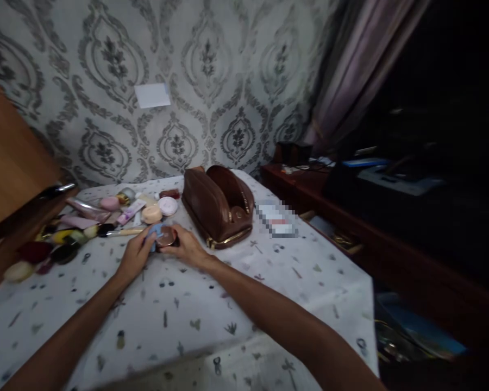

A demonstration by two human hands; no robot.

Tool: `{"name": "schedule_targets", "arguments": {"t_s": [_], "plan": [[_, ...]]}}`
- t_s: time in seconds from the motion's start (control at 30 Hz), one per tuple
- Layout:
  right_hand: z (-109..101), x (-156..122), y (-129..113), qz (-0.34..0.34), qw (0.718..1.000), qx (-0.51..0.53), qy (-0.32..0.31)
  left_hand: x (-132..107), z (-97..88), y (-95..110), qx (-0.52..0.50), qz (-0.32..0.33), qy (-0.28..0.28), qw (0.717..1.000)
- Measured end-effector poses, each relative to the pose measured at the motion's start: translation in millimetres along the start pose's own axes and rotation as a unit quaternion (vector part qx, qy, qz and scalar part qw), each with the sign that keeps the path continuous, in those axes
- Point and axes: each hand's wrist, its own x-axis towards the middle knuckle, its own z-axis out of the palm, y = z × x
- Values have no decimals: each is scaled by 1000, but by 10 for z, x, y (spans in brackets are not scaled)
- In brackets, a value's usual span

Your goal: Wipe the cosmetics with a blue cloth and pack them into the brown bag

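Note:
Both hands meet above the patterned tablecloth, around a round brown makeup compact [165, 235]. My right hand [188, 248] grips the compact from its right side, fingers closed on the edge. A light blue cloth [154, 233] is pinched in my left hand [135, 251] and pressed against the compact's left side. Just right of the hands sits a brown cosmetic bag [215, 209], its top unzipped and gaping. Behind the hands lie a peach round case [151, 213] and a pale pink round case [168, 206]. A makeup brush [124, 232] is beside my left hand.
Several cosmetics spread over the left, including a pink tube [78, 221], a purple-and-white box [131, 211] and a cream round item [19, 271]. A pixelated flat item [277, 219] lies right of the bag. Beyond the table edge is an open drawer [330, 233].

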Motion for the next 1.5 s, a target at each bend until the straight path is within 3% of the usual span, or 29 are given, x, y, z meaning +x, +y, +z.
{"name": "schedule_targets", "arguments": {"t_s": [0.13,0.37,0.6,0.67,0.77,0.83,0.97,1.13,1.4,1.5], "plan": [[-4,-11,-22,3,1000,26,-8,-30,-41,83,14,4,28,999],[12,-30,-39,-48,998,-22,16,-91,-92,104,14,24,64,998],[40,-20,-1,-110,992,-57,33,-22,-107,58,-49,-16,145,988],[46,-23,-4,-126,990,-63,23,-23,-112,58,-64,-30,100,992],[58,-32,-14,-137,989,-55,13,-34,-130,63,-85,-29,-32,995],[66,-34,-9,-121,992,-37,7,-31,-150,61,-91,-18,-70,993],[75,-21,48,-79,997,-13,-10,5,-193,36,-82,-19,-26,996],[75,1,83,-86,996,-6,-31,2,-222,38,-68,-17,16,997],[83,7,18,-89,995,-36,-16,-88,-140,189,46,107,-57,992],[103,10,26,-97,994,-39,-19,-88,-118,184,90,123,-66,986]]}}
